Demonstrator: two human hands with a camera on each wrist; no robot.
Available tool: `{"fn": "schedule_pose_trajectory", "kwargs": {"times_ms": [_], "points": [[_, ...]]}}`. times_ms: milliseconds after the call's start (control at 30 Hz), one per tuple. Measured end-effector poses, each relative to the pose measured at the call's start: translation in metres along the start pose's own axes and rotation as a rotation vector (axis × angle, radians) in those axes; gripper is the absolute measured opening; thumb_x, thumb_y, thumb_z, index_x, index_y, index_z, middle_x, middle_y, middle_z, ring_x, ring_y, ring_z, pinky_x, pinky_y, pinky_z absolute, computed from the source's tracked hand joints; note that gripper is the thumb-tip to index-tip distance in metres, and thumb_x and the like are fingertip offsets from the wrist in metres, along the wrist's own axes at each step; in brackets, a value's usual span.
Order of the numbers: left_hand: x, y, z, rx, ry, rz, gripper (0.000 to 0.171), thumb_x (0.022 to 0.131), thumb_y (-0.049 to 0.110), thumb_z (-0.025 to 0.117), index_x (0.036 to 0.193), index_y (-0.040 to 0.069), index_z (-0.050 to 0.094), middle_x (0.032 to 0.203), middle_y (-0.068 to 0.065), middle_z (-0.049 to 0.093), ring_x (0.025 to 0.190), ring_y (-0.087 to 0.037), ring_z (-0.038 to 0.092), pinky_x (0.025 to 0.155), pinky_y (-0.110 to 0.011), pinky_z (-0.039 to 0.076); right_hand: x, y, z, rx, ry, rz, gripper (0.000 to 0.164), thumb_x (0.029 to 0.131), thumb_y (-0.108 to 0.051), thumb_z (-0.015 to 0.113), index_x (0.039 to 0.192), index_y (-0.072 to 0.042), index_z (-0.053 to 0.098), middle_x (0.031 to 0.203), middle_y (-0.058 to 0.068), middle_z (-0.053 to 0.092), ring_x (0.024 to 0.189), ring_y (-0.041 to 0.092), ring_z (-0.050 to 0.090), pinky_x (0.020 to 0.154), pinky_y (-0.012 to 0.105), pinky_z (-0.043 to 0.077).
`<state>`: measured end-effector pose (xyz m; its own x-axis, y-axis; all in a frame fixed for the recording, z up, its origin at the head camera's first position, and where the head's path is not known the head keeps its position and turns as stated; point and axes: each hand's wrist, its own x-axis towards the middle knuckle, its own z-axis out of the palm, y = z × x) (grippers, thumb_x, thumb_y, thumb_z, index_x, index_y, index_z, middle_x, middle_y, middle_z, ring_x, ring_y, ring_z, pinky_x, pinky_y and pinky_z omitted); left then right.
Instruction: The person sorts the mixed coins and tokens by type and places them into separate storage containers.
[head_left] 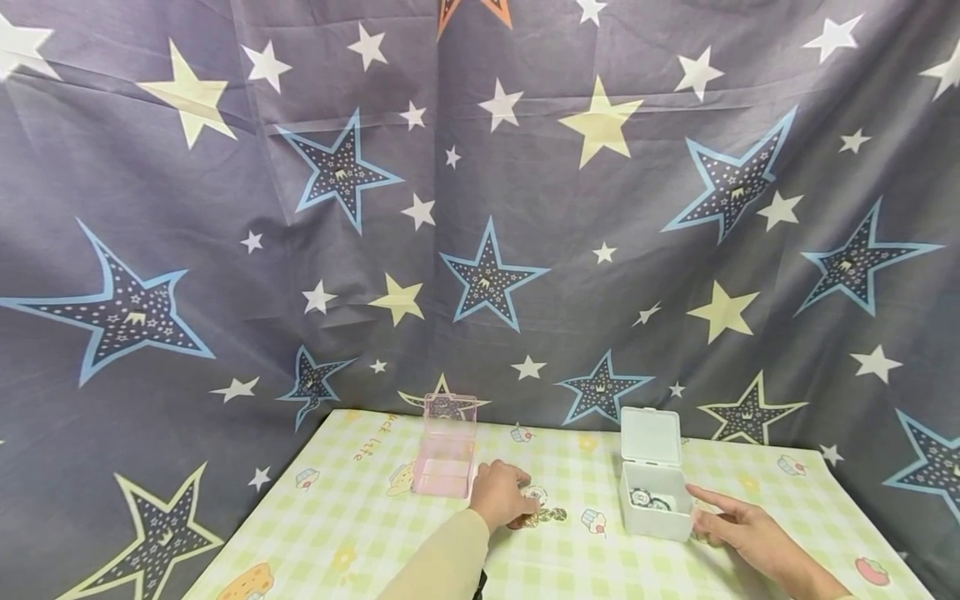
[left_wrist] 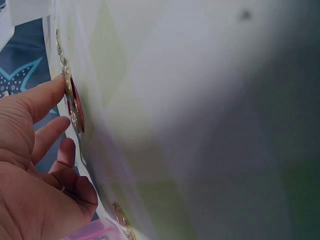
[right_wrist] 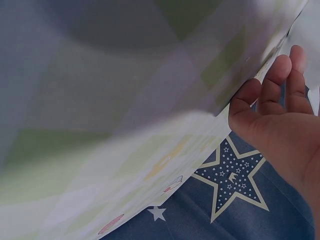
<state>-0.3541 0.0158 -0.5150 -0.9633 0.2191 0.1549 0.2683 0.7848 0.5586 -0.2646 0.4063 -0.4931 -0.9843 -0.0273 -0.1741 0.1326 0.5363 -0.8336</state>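
My left hand (head_left: 501,495) is over the table beside several flat, shiny gold-coloured pieces (head_left: 553,515). In the left wrist view a fingertip touches one gold piece (left_wrist: 64,64) with red along its edge, while the other fingers are bent loosely. Another gold disc (left_wrist: 123,220) lies below that hand. My right hand (head_left: 738,533) has its fingertips at the right side of an open white box (head_left: 657,523); its fingers (right_wrist: 272,82) look relaxed in the right wrist view. Small round black-and-white pieces (head_left: 649,500) lie inside the box.
A clear pink box (head_left: 442,479) with its lid raised stands just left of my left hand. The table has a green checked cloth (head_left: 360,508) with cake prints. Behind it hangs a dark star-patterned curtain (head_left: 525,192).
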Motion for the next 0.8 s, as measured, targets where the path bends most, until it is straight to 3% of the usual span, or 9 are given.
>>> {"fn": "schedule_pose_trajectory", "kwargs": {"times_ms": [167, 667, 800], "points": [[0.0027, -0.0032, 0.0047, 0.024, 0.004, 0.008, 0.034, 0.078, 0.029, 0.093, 0.108, 0.017, 0.086, 0.112, -0.010, 0.077, 0.098, -0.028, 0.055, 0.093, -0.045, 0.050, 0.0001, 0.0014, -0.0001, 0.006, -0.004, -0.008, 0.072, 0.109, -0.042, 0.061, 0.163, -0.002, 0.036, 0.114, 0.009, 0.081, 0.099, 0.017, 0.071, 0.083, 0.026, 0.057], [0.0038, -0.0014, 0.0031, -0.063, -0.022, -0.040, 0.027, 0.076, 0.023, 0.095, 0.099, 0.020, 0.081, 0.109, -0.009, 0.072, 0.102, -0.031, 0.057, 0.098, -0.052, 0.051, 0.0002, 0.0003, 0.0000, 0.026, -0.019, -0.004, 0.073, 0.109, -0.042, 0.061, 0.164, -0.001, 0.035, 0.115, 0.009, 0.081, 0.100, 0.019, 0.072, 0.085, 0.028, 0.058], [0.0047, -0.0013, 0.0030, -0.147, -0.048, -0.024, 0.030, 0.079, 0.016, 0.095, 0.100, 0.018, 0.074, 0.094, -0.001, 0.069, 0.091, -0.022, 0.058, 0.083, -0.041, 0.053, 0.0005, -0.0003, -0.0008, 0.017, -0.017, -0.002, 0.073, 0.109, -0.043, 0.060, 0.164, -0.001, 0.035, 0.116, 0.010, 0.081, 0.100, 0.018, 0.071, 0.085, 0.029, 0.058]]}}
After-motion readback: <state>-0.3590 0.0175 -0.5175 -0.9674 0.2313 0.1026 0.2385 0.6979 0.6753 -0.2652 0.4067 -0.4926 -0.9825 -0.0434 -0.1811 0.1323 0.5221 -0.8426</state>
